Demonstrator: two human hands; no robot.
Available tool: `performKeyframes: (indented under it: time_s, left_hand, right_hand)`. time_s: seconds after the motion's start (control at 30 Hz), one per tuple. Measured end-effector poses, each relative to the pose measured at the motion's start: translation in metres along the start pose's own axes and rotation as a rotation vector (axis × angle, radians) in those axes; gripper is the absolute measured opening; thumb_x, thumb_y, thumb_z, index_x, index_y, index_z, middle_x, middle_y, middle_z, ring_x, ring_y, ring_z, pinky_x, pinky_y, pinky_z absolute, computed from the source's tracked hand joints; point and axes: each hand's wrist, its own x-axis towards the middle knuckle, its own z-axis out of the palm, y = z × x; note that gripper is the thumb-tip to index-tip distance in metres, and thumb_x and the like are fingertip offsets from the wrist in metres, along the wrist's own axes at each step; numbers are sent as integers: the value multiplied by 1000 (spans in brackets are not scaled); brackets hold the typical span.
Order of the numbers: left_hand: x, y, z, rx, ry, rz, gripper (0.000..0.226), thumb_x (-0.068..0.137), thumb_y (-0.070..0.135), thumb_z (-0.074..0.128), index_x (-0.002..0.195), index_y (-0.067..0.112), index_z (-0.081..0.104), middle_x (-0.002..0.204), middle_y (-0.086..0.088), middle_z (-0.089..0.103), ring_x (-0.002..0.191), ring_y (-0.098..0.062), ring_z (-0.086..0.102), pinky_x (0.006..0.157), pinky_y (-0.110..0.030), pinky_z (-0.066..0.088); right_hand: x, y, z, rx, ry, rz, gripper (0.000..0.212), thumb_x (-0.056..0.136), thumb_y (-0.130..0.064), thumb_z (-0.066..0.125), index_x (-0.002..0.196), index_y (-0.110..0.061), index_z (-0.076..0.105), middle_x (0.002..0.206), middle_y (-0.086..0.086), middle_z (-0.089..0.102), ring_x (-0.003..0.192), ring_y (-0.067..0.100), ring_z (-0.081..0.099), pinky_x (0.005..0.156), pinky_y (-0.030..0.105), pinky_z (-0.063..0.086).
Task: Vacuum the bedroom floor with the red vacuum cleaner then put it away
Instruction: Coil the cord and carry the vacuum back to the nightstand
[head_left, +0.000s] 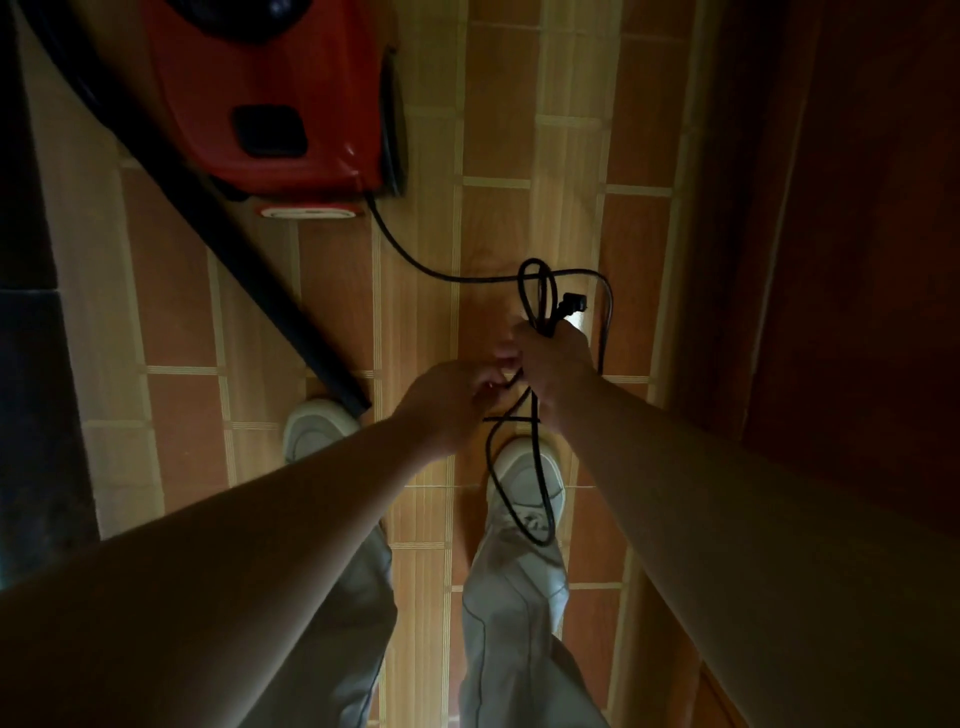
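The glossy red plastic canister vacuum cleaner (270, 104) sits on the orange-brown tiled floor (498, 104). Its thin black power cord (415, 265) runs from the vacuum's rear to the person standing near it. The right hand (556, 364) is clenched round gathered cord loops. The left hand (447, 400), touching the right, pinches one strand.

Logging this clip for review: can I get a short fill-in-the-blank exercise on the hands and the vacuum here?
1. The left hand and the right hand hold loops of a black ____.
2. Its far end runs to the ____ vacuum cleaner on the floor.
3. The plug juts out just above the ____ hand.
Missing words: cord; red; right.
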Motion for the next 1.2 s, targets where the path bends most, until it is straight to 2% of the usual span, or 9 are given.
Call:
performKeyframes:
  time_s: [0.1, 0.23, 0.43, 0.57, 0.67, 0.83, 0.93, 1.07, 1.2]
  left_hand:
    - [-4, 13, 7, -30, -61, -1, 22, 101, 30, 60, 111, 17, 74, 106, 2, 75, 92, -9, 70, 89, -36, 56]
    - [5, 21, -4, -91, 64, -86, 6, 97, 27, 65, 98, 22, 66, 100, 2, 69, 84, -9, 67, 77, -30, 58]
    - [41, 32, -33, 337, 379, 143, 52, 91, 12, 66, 140, 19, 49, 143, -3, 49, 137, -20, 43, 112, -35, 36]
    - [66, 46, -40, 722, 232, 131, 68, 95, 19, 59, 156, 16, 28, 161, -6, 33, 153, -22, 21, 127, -45, 7]
    - [77, 46, -33, 842, 108, 59, 68, 98, 22, 56, 158, 15, 24, 156, -8, 41, 150, -24, 30, 126, -49, 5]
    - [77, 48, -29, 684, 82, 12, 34, 106, 35, 42, 132, 16, 53, 123, -8, 57, 108, -27, 60, 99, -46, 46]
    - [71, 52, -37, 506, 127, 6, 33, 108, 39, 36, 120, 17, 58, 109, -5, 59, 96, -24, 61, 91, -43, 48]
    - [59, 60, -52, 298, 188, 67, 25, 108, 38, 37, 109, 21, 56, 83, 2, 63, 71, -17, 61, 62, -33, 44]
    - [44, 62, -68, 137, 184, 65, 19, 108, 32, 39, 108, 21, 54, 96, 2, 72, 68, -6, 64, 56, -31, 49]
  right_hand:
    - [-5, 2, -8, 62, 17, 5, 5, 104, -14, 56, 99, -11, 57, 71, 4, 59, 58, 15, 55, 54, 28, 47]
    - [0, 10, -27, -35, 139, -101, 15, 103, -20, 58, 89, -23, 57, 65, 2, 56, 48, 15, 51, 49, 31, 46]
    - [5, 9, -51, -76, 241, -173, 17, 103, -31, 56, 86, -28, 55, 77, -4, 58, 71, 18, 56, 67, 34, 46]
    - [10, 6, -56, -84, 260, -169, 20, 102, -33, 58, 84, -25, 53, 80, -3, 58, 79, 20, 57, 75, 36, 46]
    - [12, 3, -58, -101, 271, -152, 19, 101, -33, 58, 88, -20, 54, 77, -3, 55, 75, 19, 54, 72, 34, 44]
    - [9, -4, -60, 25, 333, -54, 19, 99, -37, 61, 91, -20, 60, 85, 3, 62, 84, 27, 62, 84, 45, 56]
    - [3, -10, -57, 178, 332, -13, 21, 98, -34, 62, 103, -13, 61, 83, 5, 55, 78, 29, 57, 87, 52, 58]
    - [-7, -24, -45, 308, 295, 4, 28, 100, -37, 63, 110, -11, 62, 72, 6, 58, 57, 21, 56, 64, 39, 54]
    - [-18, -51, -27, 349, 173, -59, 15, 104, -34, 58, 99, -19, 60, 75, 9, 68, 58, 21, 60, 58, 33, 49]
